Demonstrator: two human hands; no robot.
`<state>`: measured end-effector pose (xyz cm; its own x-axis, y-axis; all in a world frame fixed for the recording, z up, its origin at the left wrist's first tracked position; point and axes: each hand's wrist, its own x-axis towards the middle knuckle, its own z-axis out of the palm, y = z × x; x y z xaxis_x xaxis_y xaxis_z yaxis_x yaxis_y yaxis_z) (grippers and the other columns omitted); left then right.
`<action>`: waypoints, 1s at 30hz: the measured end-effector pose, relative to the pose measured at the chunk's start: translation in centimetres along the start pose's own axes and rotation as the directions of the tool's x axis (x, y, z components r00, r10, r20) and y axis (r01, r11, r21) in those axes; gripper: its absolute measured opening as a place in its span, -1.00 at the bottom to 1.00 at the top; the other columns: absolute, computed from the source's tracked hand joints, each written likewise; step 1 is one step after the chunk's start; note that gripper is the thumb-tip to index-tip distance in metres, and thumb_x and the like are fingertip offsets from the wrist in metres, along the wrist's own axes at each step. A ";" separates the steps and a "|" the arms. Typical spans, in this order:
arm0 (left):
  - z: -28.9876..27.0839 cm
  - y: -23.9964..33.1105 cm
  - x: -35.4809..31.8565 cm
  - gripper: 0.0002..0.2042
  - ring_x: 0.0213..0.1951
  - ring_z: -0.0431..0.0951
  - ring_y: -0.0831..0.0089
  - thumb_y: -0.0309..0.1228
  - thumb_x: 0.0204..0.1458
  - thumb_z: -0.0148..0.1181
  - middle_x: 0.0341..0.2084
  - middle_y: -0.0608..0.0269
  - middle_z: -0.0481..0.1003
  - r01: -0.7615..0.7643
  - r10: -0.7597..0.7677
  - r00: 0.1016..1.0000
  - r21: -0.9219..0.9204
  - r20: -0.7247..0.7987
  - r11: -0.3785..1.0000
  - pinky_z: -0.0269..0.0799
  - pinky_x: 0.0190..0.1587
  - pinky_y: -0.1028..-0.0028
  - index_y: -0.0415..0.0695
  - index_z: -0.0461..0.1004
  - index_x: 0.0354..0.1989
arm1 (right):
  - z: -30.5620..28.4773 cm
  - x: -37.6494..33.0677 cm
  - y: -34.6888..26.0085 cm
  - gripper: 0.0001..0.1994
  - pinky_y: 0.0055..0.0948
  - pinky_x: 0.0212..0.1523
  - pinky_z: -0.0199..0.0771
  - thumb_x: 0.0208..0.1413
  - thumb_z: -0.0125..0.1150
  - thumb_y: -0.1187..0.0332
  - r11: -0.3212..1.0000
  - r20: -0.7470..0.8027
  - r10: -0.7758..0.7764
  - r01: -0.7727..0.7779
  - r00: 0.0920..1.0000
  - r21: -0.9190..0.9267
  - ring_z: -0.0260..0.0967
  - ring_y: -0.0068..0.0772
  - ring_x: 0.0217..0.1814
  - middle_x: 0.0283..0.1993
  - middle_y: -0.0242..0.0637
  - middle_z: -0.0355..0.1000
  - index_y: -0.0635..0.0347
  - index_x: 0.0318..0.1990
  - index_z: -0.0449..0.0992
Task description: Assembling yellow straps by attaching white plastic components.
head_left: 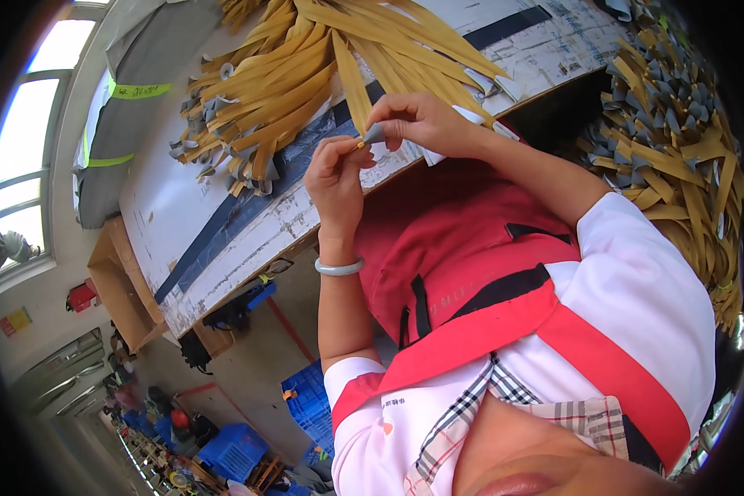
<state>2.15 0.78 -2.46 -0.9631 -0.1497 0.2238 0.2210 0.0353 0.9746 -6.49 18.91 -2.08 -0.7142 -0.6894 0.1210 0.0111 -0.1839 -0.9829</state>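
Both my hands meet above the near edge of the table (pixel 306 207), at the end of a long mustard-yellow fabric strip (pixel 351 83). My right hand (pixel 417 126) pinches the grey piece (pixel 375 133) at that end between thumb and fingers. Just to its left my left hand (pixel 337 169), with a pale bangle on the wrist, is closed in a pinch at the same end. A tiny yellow bit shows at its fingertips, too small to name. The held strip runs back into a pile of similar strips (pixel 264 91), several with grey ends.
A large heap of grey-ended yellow strips (pixel 678 140) hangs at the right. Dark bands (pixel 223 223) cross the tabletop. A cardboard box (pixel 120 277) stands by the table's left end; blue crates (pixel 310 405) sit below. Grey rolled material (pixel 132 107) lies at far left.
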 end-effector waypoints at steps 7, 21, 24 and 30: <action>0.9 0.8 -0.3 -0.88 -0.50 0.55 0.49 -0.78 -0.01 0.15 -0.45 0.18 0.45 -0.151 0.148 0.988 0.327 0.034 0.933 0.44 -0.43 0.57 -0.31 0.39 -0.42 | -0.8 0.0 -0.2 -0.78 -0.65 -0.36 0.35 0.23 0.26 0.22 0.992 -0.051 0.103 -0.106 0.993 -0.071 0.33 -0.72 -0.41 -0.44 -0.51 0.40 0.20 -0.33 0.52; 6.3 -2.0 -1.9 -0.72 -0.09 0.48 0.08 -0.61 -0.10 0.28 -0.14 0.08 0.46 -0.463 0.249 0.885 0.694 0.393 0.551 0.43 -0.03 0.21 -0.19 0.53 -0.15 | -2.9 -1.5 -0.9 -0.84 -0.67 -0.37 0.28 0.23 0.24 0.30 0.939 -0.207 0.016 -0.086 0.978 -0.333 0.26 -0.75 -0.42 -0.47 -0.53 0.36 0.20 -0.30 0.52; 5.9 -3.0 -0.7 -0.76 -0.13 0.50 0.12 -0.58 -0.13 0.32 -0.19 0.13 0.50 -0.437 0.175 0.883 0.629 0.435 0.643 0.44 -0.08 0.24 -0.20 0.53 -0.23 | -3.9 -2.1 -0.2 -0.86 -0.65 -0.30 0.32 0.22 0.24 0.34 0.920 -0.155 0.030 -0.087 0.988 -0.382 0.30 -0.70 -0.36 -0.42 -0.51 0.39 0.22 -0.26 0.52; 2.3 -2.0 1.1 -0.84 -0.26 0.51 0.31 -0.65 -0.19 0.38 -0.36 0.21 0.56 -0.073 0.006 0.960 0.228 0.281 0.971 0.41 -0.16 0.42 -0.23 0.56 -0.40 | -3.5 -3.1 -0.6 -0.81 -0.46 -0.05 0.36 0.19 0.25 0.28 0.928 0.111 0.101 -0.053 0.989 -0.369 0.36 -0.51 -0.13 -0.21 -0.36 0.45 0.21 -0.20 0.52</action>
<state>0.32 2.83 -4.18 -0.9662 0.1339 0.2204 0.2496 0.2707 0.9297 -6.72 23.60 -2.35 -0.6273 -0.7780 0.0360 -0.2099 0.1243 -0.9698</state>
